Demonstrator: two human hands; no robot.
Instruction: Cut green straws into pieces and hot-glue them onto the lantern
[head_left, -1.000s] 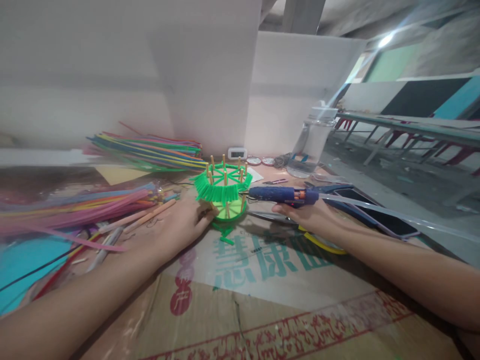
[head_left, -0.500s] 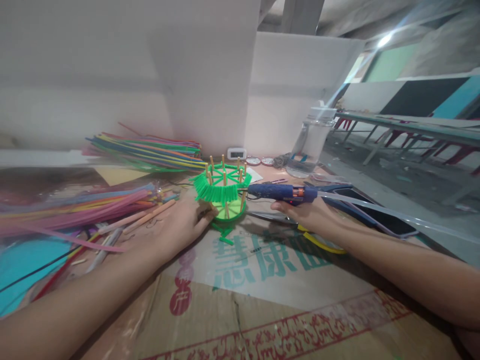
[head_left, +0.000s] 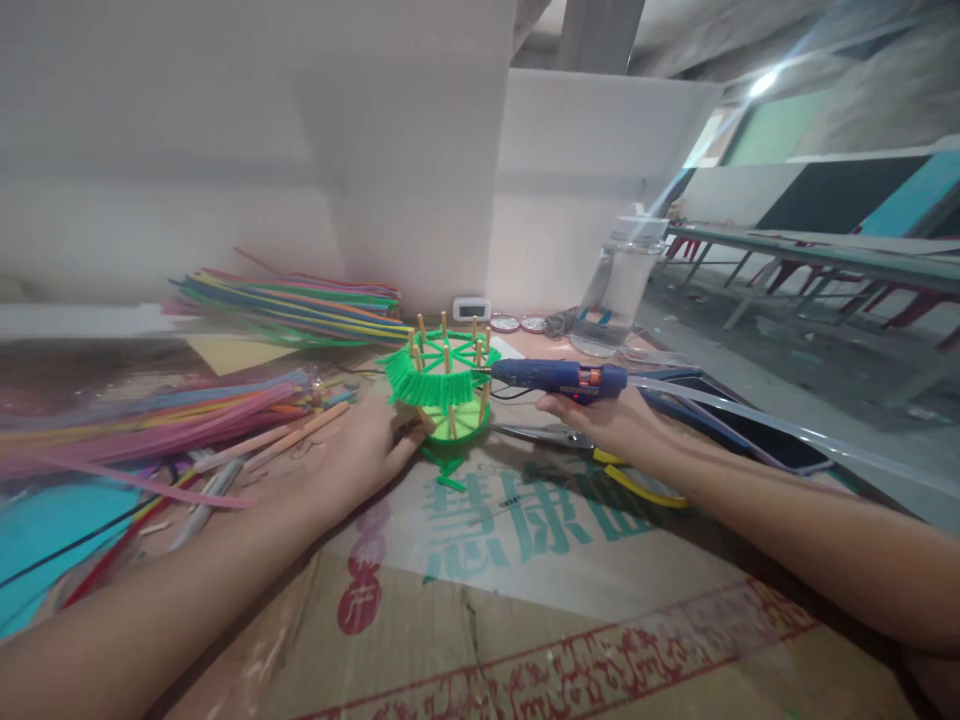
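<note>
Holding glue gun (head_left: 559, 377): right grip (head_left: 616, 422). Clear bottle (head_left: 621, 285) beyond, contents unclear.

A rough craft workshop — glue gun (head_left: 555, 378), long table (head_left: 810, 252), red seats (head_left: 911, 306), littered floor (head_left: 862, 390).

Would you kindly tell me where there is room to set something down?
The widest bare patch is the printed table covering in front, between the left forearm and right forearm, bordered at the back by the green scraps and scissors. It is crowded on the left with coloured stems, and around the green frame, glue gun and phone.
</note>
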